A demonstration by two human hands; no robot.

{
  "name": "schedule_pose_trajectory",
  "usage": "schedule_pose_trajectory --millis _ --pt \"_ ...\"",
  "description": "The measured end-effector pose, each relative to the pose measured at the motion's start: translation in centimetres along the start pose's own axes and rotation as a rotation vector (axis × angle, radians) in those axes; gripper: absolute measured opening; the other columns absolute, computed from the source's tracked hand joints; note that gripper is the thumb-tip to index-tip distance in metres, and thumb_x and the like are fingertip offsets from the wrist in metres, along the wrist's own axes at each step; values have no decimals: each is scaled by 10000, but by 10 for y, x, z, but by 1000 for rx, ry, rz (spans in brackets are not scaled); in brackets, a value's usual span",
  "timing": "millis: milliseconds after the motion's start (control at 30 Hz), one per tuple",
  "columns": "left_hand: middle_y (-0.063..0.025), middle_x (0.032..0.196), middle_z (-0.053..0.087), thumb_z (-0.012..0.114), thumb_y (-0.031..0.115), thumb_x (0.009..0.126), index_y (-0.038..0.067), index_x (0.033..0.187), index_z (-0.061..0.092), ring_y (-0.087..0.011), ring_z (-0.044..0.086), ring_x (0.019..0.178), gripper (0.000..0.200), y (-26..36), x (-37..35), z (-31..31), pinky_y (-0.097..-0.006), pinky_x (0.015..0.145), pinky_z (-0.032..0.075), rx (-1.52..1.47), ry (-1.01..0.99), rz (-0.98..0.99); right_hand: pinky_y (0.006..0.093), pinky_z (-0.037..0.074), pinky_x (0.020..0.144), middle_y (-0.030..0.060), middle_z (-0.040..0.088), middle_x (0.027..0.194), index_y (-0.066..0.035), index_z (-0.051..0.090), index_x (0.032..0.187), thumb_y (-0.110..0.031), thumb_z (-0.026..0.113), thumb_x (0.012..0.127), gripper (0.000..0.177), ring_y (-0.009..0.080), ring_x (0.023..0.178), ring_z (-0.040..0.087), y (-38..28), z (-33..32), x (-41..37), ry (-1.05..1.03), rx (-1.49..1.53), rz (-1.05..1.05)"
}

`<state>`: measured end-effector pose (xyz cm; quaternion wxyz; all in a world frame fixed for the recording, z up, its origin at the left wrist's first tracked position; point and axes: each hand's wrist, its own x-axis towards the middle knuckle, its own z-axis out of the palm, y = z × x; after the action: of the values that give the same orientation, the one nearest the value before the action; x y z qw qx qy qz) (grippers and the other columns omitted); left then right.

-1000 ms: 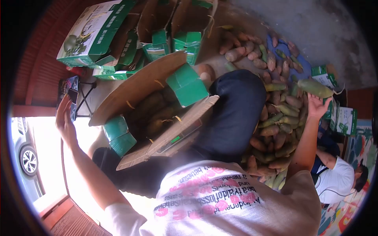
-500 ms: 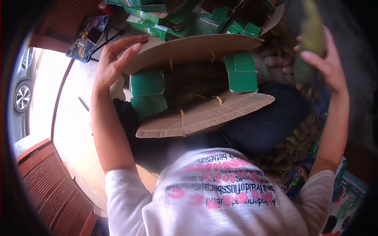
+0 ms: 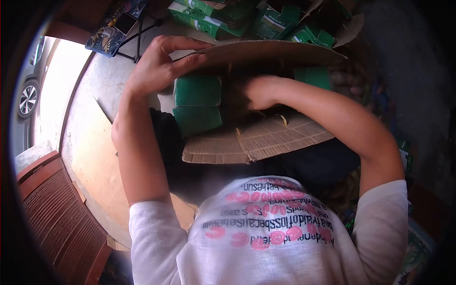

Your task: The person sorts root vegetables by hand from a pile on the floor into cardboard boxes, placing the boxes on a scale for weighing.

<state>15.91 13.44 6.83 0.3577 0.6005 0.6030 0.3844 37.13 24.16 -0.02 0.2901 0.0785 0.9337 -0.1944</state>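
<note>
Atop box [image 3: 259, 141], far flap [image 3: 285, 52] is gripped by L hand [image 3: 164, 66], best held back so R hand [image 3: 261, 91] inside (grip hidden, can't tell) isn't snagged.

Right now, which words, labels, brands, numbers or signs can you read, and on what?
"bethesun." on the white printed shirt, upside down
"a new" on the shirt
"also" on the shirt
"oflossbecausehew" on the shirt
Shirt's remaining black and pink lettering: too overlapped to read surely.
Green-and-white cardboard boxes: print too small to read.
Brown cardboard box with green flaps: no text visible.
</note>
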Motion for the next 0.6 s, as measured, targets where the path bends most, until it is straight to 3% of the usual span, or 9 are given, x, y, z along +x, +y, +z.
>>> schedule_pose_trajectory --millis 133,200,267,367,433,467,567,600 --pt "-58 879 660 667 124 794 -7 981 667 -112 583 829 228 -4 4 -2 -238 755 452 32 -8 17 421 413 954 204 522 1205 -69 414 1304 -191 576 806 538 348 1123 501 19 -25 -22 -36 109 -58" --pt "-62 896 661 665 129 794 -4 992 664 -123 585 851 239 0 0 -1 -247 776 445 2 -7 -7 419 424 935 195 555 1149 -57 452 1256 -184 574 813 477 349 1078 528 25 -41 -58 179 144 -158" --pt "-72 914 661 669 124 790 -2 1009 659 -129 583 882 253 -1 0 -1 -247 789 438 -35 -17 -21 373 474 857 168 587 1082 -33 496 1197 -145 584 817 406 290 989 588 27 -64 -105 390 371 -189" --pt "-103 1003 652 603 210 839 -7 1037 647 -157 579 944 297 5 -5 -1 -272 842 423 -33 -33 -98 300 472 870 95 605 1050 -61 516 1225 -62 595 822 411 171 996 579 37 -74 -188 762 531 6" --pt "-116 1050 643 552 264 868 -19 1042 640 -177 578 978 344 5 -6 -3 -290 877 415 -48 -3 -106 291 443 907 108 593 1085 -6 501 1229 -60 549 871 365 181 1021 569 54 -63 -247 1090 628 119" --pt "-148 1104 622 453 320 908 -44 1083 610 -212 565 1050 433 8 -6 -3 -317 946 384 -97 9 -64 293 436 909 124 594 1091 12 498 1224 -62 534 885 349 186 1017 572 63 -53 -278 1238 595 236" --pt "-183 1162 581 285 416 964 -31 1177 553 -253 534 1122 563 -10 -7 -7 -377 1010 346 -284 151 -46 287 445 873 124 607 1058 13 522 1182 -78 546 888 309 169 950 588 91 22 -350 1542 676 562" --pt "-170 1156 588 278 443 959 -6 1193 552 -250 534 1125 576 -10 -6 -9 -386 1008 351 -216 236 -59 286 450 862 121 610 1043 18 527 1167 -77 547 888 296 164 925 592 102 60 -366 1609 751 668"
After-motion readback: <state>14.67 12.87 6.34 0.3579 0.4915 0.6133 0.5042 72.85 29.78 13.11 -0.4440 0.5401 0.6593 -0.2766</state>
